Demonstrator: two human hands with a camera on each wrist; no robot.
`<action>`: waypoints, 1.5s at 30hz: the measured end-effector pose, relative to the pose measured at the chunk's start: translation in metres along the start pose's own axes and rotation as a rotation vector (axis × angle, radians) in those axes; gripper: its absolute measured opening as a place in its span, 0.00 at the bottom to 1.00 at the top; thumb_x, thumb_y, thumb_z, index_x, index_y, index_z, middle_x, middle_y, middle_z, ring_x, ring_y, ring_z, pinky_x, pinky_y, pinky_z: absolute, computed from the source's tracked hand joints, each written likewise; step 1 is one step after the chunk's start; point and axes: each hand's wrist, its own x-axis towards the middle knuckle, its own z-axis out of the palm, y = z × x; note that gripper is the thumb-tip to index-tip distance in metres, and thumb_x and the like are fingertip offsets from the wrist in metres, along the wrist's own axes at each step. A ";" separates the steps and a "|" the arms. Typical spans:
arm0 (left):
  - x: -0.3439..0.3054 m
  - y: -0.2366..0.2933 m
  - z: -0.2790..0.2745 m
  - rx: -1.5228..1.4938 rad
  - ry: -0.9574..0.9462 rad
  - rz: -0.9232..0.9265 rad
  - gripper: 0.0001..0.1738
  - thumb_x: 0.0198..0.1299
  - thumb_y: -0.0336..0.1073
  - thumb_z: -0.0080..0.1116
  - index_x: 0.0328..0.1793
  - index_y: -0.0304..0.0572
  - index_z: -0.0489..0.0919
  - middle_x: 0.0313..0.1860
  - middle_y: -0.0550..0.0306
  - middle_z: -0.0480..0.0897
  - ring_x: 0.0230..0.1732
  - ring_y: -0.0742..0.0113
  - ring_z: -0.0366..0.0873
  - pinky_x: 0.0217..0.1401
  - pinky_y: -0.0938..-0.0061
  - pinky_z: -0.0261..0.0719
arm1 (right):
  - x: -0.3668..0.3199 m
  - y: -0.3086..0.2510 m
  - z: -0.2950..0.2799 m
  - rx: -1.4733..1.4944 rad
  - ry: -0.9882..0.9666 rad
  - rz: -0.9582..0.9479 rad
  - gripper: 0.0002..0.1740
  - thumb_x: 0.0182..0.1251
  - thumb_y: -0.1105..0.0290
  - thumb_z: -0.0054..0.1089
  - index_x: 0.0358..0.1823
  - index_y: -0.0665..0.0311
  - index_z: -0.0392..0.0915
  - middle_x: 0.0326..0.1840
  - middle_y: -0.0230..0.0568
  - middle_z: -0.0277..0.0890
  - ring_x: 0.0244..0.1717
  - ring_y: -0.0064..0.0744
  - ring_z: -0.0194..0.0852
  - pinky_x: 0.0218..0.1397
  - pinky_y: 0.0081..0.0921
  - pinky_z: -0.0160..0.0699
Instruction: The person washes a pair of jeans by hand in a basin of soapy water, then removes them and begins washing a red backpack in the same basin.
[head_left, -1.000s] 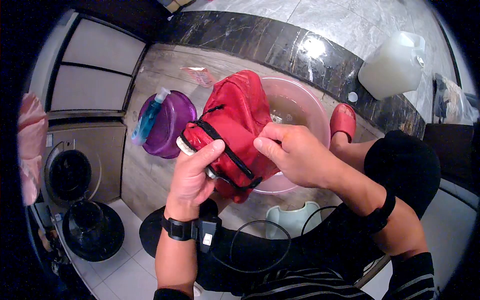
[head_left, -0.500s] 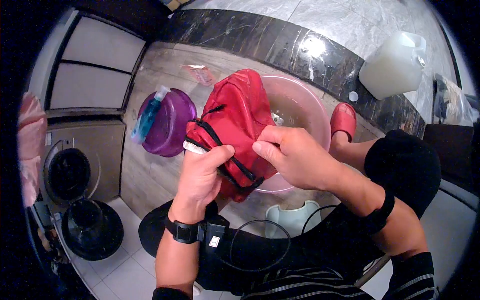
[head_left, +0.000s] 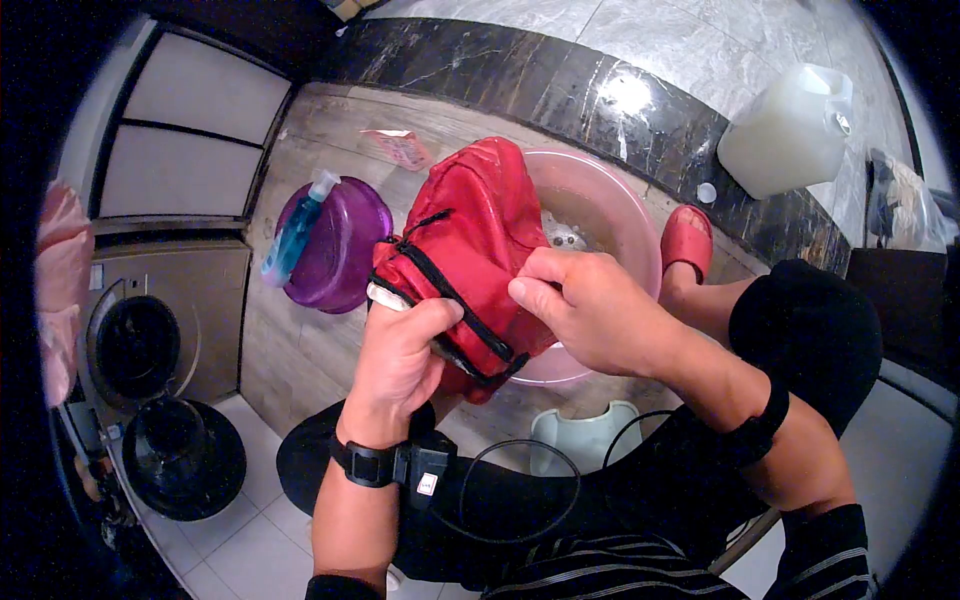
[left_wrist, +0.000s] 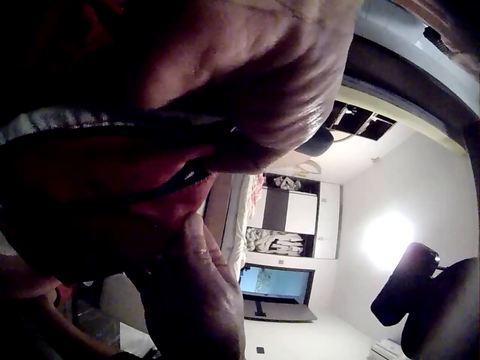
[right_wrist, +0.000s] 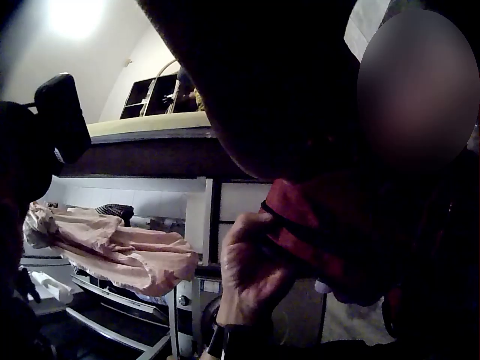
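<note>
A wet-looking red bag (head_left: 482, 195) with black zips hangs between both hands, partly over the pink basin (head_left: 645, 225). My left hand (head_left: 400, 355) grips its zipped edge with the thumb on top, beside a strip of white trim (head_left: 388, 296). The fingers under the cloth are hidden. A fold of the red cloth is pinched between thumb and forefinger of my right hand (head_left: 600, 310). Murky water (head_left: 580, 215) with a little foam lies in the basin. In the right wrist view the left hand (right_wrist: 255, 262) shows at the bag's edge; the left wrist view is dark.
A purple basin (head_left: 350, 255) stands to the left, with a blue pump bottle (head_left: 295, 235) across its rim. A whitish jug (head_left: 785, 135) is at the far right. Near the legs sits a pale green stool (head_left: 580, 440), and a cable (head_left: 525, 540) loops over the lap.
The left hand has shifted slightly right, bringing the bag's zipped edge closer to the right hand. The right hand stays nearly still on its pinch. Foam in the basin has drifted.
</note>
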 end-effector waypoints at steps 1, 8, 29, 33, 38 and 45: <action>0.000 0.000 0.000 -0.006 -0.007 -0.004 0.34 0.48 0.16 0.49 0.67 0.30 0.65 0.59 0.50 0.75 0.60 0.59 0.75 0.65 0.64 0.73 | 0.000 0.000 0.000 0.001 -0.002 0.001 0.17 0.69 0.59 0.49 0.33 0.67 0.76 0.33 0.59 0.78 0.38 0.60 0.78 0.44 0.50 0.75; -0.002 0.004 0.002 -0.011 -0.045 -0.054 0.32 0.52 0.18 0.52 0.67 0.32 0.65 0.59 0.51 0.76 0.59 0.60 0.76 0.63 0.63 0.74 | -0.001 0.001 0.001 0.018 0.004 0.005 0.17 0.69 0.59 0.49 0.33 0.67 0.76 0.32 0.59 0.78 0.38 0.60 0.78 0.44 0.50 0.75; 0.006 -0.004 0.002 -0.103 0.143 -0.066 0.16 0.67 0.38 0.53 0.56 0.38 0.75 0.48 0.55 0.83 0.48 0.60 0.83 0.52 0.63 0.82 | 0.000 0.003 0.004 0.000 0.009 -0.011 0.18 0.69 0.59 0.50 0.32 0.68 0.77 0.34 0.59 0.79 0.39 0.60 0.78 0.46 0.50 0.74; 0.005 -0.005 0.002 -0.067 0.118 -0.048 0.16 0.66 0.36 0.54 0.57 0.38 0.75 0.49 0.54 0.83 0.49 0.60 0.83 0.53 0.62 0.82 | 0.000 0.002 0.002 -0.009 -0.007 -0.007 0.18 0.69 0.59 0.49 0.32 0.68 0.78 0.34 0.58 0.79 0.39 0.60 0.78 0.46 0.50 0.75; 0.003 -0.002 0.001 -0.044 0.066 -0.056 0.23 0.63 0.27 0.54 0.65 0.35 0.68 0.58 0.51 0.78 0.57 0.59 0.78 0.61 0.62 0.77 | 0.001 0.002 0.003 0.005 0.000 0.008 0.18 0.69 0.59 0.49 0.32 0.67 0.78 0.33 0.58 0.79 0.38 0.59 0.78 0.45 0.49 0.75; 0.004 -0.004 -0.002 0.036 -0.021 -0.023 0.28 0.57 0.19 0.52 0.67 0.34 0.66 0.59 0.51 0.76 0.58 0.60 0.77 0.63 0.64 0.75 | 0.000 0.004 0.004 0.009 0.006 0.002 0.17 0.69 0.58 0.50 0.33 0.66 0.78 0.33 0.57 0.79 0.38 0.59 0.79 0.45 0.48 0.76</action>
